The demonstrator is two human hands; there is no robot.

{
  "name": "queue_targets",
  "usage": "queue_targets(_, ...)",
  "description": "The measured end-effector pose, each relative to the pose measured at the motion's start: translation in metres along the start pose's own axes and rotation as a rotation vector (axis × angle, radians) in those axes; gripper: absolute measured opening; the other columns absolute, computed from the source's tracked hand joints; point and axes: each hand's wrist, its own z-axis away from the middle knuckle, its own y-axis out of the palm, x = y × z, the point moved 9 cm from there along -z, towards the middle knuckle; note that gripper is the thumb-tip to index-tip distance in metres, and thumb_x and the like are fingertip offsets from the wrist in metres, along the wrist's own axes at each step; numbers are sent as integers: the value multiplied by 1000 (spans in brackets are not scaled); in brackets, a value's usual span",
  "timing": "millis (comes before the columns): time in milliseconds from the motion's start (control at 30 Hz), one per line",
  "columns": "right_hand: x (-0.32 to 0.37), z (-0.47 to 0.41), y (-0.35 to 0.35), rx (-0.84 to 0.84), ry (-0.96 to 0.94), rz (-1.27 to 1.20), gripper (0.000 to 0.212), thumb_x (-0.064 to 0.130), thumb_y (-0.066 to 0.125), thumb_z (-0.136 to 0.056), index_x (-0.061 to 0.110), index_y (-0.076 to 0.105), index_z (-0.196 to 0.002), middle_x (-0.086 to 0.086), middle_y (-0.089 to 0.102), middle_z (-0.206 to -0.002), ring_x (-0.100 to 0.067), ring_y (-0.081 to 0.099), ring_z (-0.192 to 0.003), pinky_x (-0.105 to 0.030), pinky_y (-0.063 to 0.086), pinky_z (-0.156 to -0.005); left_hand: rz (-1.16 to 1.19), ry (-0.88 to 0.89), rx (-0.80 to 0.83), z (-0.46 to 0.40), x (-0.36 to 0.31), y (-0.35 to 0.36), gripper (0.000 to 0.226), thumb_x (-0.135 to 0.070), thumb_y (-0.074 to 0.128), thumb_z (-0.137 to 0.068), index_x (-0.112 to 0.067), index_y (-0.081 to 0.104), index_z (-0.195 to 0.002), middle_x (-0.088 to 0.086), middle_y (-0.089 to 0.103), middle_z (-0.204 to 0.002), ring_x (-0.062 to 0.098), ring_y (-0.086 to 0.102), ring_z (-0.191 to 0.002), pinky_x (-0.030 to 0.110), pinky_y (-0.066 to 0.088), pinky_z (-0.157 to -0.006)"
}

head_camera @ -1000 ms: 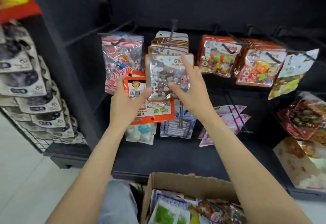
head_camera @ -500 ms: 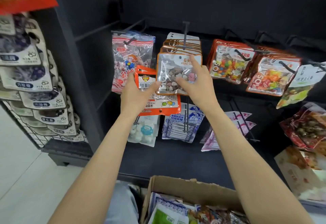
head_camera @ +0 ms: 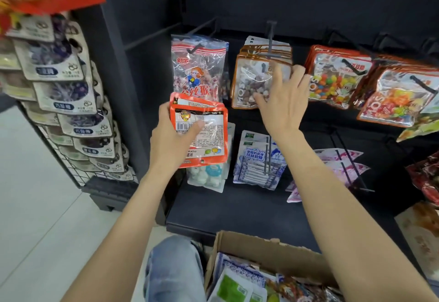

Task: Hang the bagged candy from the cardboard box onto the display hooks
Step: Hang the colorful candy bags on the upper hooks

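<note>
My left hand [head_camera: 172, 135] grips a stack of orange-edged candy bags [head_camera: 206, 133], label side toward me, below a hanging red-and-white striped bag [head_camera: 198, 71]. My right hand [head_camera: 282, 102] is spread with straight fingers against the front stone-candy bag [head_camera: 249, 80], which hangs on a black display hook [head_camera: 269, 37] with several like it behind. The cardboard box [head_camera: 268, 249] stands at the bottom, open, holding several mixed candy bags.
Orange bags of colourful candy [head_camera: 332, 80] hang on hooks to the right. Blue-and-white bags [head_camera: 256, 159] and pink bags [head_camera: 337, 159] hang lower down. A wire rack of grey snack packs [head_camera: 61, 92] stands on the left. My knee in jeans [head_camera: 173, 270] is beside the box.
My right hand has let go of the stone-candy bag, which now hangs on the hook, and has opened against it. My left hand has drawn the orange stack down and left.
</note>
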Motion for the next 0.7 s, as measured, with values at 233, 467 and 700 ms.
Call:
queue_targets(233, -2, 49, -25, -209, -184, -281, 65, 10, 65, -76, 27, 40, -133, -14, 21, -150, -32, 21, -138, -44, 26, -107, 515, -219, 37, 21, -1, 28, 53, -27, 73, -81, -28, 44, -126, -7, 66, -113, 11, 67, -99, 38, 55, -87)
queue_targets(467, -1, 114, -39, 52, -851, -254, 66, 19, 74, -80, 31, 42, -136, -5, 36, -150, -27, 28, -140, -41, 21, -114, 566, -353, 280, 39, -6, 98, 44, -28, 75, -80, -26, 52, -118, 0, 70, -106, 18, 71, -89, 39, 58, -79)
queue_targets(700, -21, 92, -53, 125, -804, -463, 37, 33, 56, -88, 23, 64, -122, 1, 64, -125, -17, 49, -122, -31, 38, -101, 652, -431, 402, 40, -23, 120, 42, -39, 65, -85, -19, 58, -121, 8, 72, -106, 21, 72, -83, 31, 56, -61)
